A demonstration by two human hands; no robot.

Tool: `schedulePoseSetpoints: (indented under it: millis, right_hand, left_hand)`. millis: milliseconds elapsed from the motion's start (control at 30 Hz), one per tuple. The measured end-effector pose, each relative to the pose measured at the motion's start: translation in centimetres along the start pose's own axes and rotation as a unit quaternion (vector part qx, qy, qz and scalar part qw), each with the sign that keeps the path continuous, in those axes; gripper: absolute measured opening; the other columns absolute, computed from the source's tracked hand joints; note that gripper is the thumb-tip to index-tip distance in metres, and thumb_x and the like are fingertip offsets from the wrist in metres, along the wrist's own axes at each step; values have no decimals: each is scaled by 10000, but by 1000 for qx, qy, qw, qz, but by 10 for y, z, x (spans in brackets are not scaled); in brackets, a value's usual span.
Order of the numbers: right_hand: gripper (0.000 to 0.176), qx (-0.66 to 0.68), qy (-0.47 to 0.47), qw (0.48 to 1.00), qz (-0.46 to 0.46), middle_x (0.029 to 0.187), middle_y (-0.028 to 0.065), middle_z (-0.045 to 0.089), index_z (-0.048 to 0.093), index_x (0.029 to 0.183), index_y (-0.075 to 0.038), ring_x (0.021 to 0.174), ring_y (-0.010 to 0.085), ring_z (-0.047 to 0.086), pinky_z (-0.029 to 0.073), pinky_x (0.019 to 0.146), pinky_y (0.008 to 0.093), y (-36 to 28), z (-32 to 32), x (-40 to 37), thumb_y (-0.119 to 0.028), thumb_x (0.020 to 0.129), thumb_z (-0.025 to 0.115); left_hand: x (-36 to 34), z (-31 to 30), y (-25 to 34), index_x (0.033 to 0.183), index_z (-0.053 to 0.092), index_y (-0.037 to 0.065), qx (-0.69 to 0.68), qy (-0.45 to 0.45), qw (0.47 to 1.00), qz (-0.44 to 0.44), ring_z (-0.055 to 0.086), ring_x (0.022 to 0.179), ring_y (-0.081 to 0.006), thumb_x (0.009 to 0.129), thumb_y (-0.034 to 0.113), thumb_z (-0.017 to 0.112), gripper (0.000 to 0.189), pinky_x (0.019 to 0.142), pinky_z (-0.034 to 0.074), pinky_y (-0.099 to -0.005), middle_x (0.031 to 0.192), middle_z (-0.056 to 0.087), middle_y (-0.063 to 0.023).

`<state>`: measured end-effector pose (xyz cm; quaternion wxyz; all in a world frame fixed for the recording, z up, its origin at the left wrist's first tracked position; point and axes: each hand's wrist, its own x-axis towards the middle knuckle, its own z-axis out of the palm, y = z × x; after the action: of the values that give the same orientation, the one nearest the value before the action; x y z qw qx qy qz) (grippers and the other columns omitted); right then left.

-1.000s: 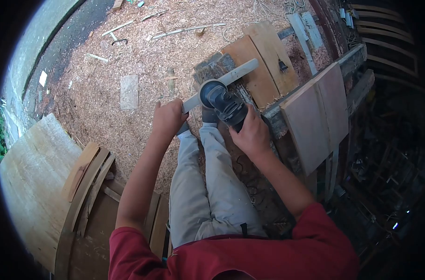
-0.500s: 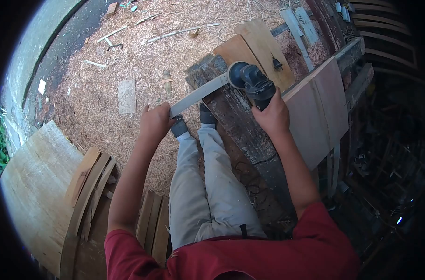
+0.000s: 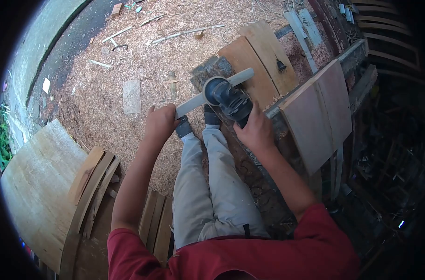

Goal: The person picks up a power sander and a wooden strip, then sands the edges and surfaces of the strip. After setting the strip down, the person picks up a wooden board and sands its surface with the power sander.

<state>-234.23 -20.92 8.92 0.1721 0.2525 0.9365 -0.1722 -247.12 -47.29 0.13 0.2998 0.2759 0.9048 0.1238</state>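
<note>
Your angle grinder (image 3: 226,99) has come back from the far end of the pale wooden slat (image 3: 190,105) to its middle: a return pass. Your right hand (image 3: 256,131) grips the grinder's dark ribbed body, and your left hand (image 3: 160,122) clenches the slat's near end. The flat, smooth slat crosses the far end of the rough dark bench plank (image 3: 242,140), with coarse sawdust (image 3: 128,56) beyond.

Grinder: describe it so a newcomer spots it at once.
Find the dark bench running away from the person's legs. Near its far end the right hand grips the grinder, its disc on a pale strip. It is the only dark grey round-headed tool among brown boards.
</note>
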Motion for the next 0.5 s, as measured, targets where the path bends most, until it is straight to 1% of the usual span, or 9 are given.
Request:
schedulePoseSetpoints:
  millis: [33,133,167,267,367,467,500]
  right_hand:
    - [812,1,2,1000,-22,1164,271,678,456,1438,56,1016,435,712,580,894,508,-6,3,-6,-271,809,851]
    - [806,-11,-34,999,-31,1194,261,671,456,1443,51,1040,428,708,581,894,503,-25,9,-16,-255,811,852]
    - [809,-1,-17,999,-49,1217,254,668,452,1447,45,1050,423,708,581,895,502,-28,13,-21,-242,808,857]
    - [812,6,-16,998,-59,1240,254,660,452,1448,42,1073,422,703,581,898,498,-31,17,-25,-238,805,859]
    - [820,-11,-16,999,-32,1203,266,670,447,1451,50,1061,431,706,578,907,501,-22,10,-19,-257,808,854]
    - [857,-17,2,1000,22,1168,288,681,426,1474,61,1054,447,708,576,912,508,3,0,-7,-285,812,847]
    - [914,-19,14,999,37,1150,308,686,393,1504,70,1045,464,708,575,916,516,18,2,-1,-307,806,846]
  left_hand:
    - [0,1,0,999,593,81,-1,-1,1000,-1,724,902,-388,893,262,781,282,1087,469,-595,842,729,-157]
    - [-1,4,2,998,594,77,-11,-8,1000,-5,724,906,-391,885,276,796,305,1072,475,-595,847,731,-159]
    - [-1,5,3,996,593,75,-15,-11,1000,-5,724,907,-391,882,281,801,313,1066,477,-595,848,732,-159]
    - [-5,11,3,991,596,75,-23,15,1000,9,724,906,-391,873,298,813,333,1053,482,-595,852,733,-156]
    - [-6,13,1,994,596,80,-20,7,1000,-3,724,904,-388,876,291,810,323,1055,483,-595,857,735,-150]
    - [-7,11,-3,994,594,84,-18,10,1000,1,725,902,-384,881,283,804,311,1061,484,-595,860,735,-144]
    - [-8,10,-2,992,593,85,-18,6,1000,-1,725,902,-382,882,282,802,307,1064,483,-595,860,734,-143]
